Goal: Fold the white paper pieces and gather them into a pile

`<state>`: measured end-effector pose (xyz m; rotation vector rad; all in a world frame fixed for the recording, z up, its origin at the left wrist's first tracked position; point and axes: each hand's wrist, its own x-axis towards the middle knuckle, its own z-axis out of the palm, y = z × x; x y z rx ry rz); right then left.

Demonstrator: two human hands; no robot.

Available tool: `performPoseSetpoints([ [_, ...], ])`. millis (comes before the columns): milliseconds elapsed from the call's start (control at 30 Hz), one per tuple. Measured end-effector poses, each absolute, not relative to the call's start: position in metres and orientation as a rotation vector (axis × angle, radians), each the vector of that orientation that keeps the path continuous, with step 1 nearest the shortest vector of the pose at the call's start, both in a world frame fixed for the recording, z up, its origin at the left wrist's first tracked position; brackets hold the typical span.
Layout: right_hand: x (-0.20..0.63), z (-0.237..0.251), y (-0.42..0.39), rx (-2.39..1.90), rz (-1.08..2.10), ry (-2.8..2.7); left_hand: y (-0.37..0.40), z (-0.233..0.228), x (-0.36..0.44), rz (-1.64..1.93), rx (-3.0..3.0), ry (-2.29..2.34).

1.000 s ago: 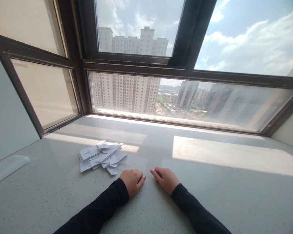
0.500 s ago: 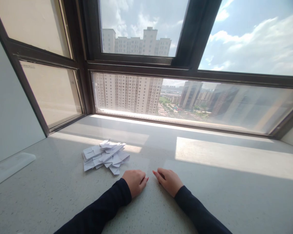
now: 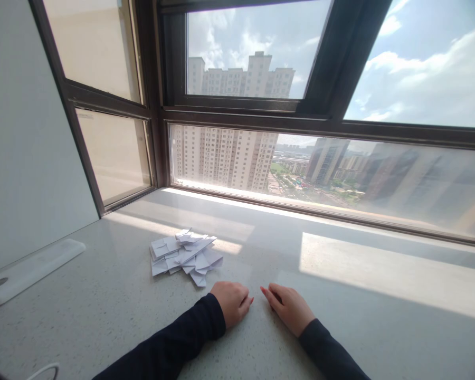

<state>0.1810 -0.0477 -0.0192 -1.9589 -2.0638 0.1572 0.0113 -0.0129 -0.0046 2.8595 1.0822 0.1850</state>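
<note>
My left hand [image 3: 231, 302] rests on the pale stone sill [image 3: 103, 306] with its fingers curled under and nothing in it. My right hand [image 3: 290, 307] lies beside it, a small gap apart, fingers also curled and holding nothing. Both arms wear dark sleeves. A loose pile of folded white paper pieces [image 3: 184, 254] lies on the sill just beyond and to the left of my left hand, not touching it.
A white power strip [image 3: 27, 270] lies along the wall at the left, and a white cable [image 3: 43, 371] shows at the bottom left. Dark-framed windows [image 3: 237, 113] close off the far side and the left corner. Sunlit patches fall across the sill at the right.
The view has swung left, bringing the power strip and cable into sight. Both hands stay curled in the same place next to the paper pile.
</note>
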Motion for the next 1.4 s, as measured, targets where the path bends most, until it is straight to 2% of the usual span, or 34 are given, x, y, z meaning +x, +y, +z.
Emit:
performPoseSetpoints([
  [1400, 0.1795, -0.0197, -0.0493, -1.939, 0.134, -2.001, -0.0132, -0.0051, 0.0119, 0.22, 2.869, 1.111],
])
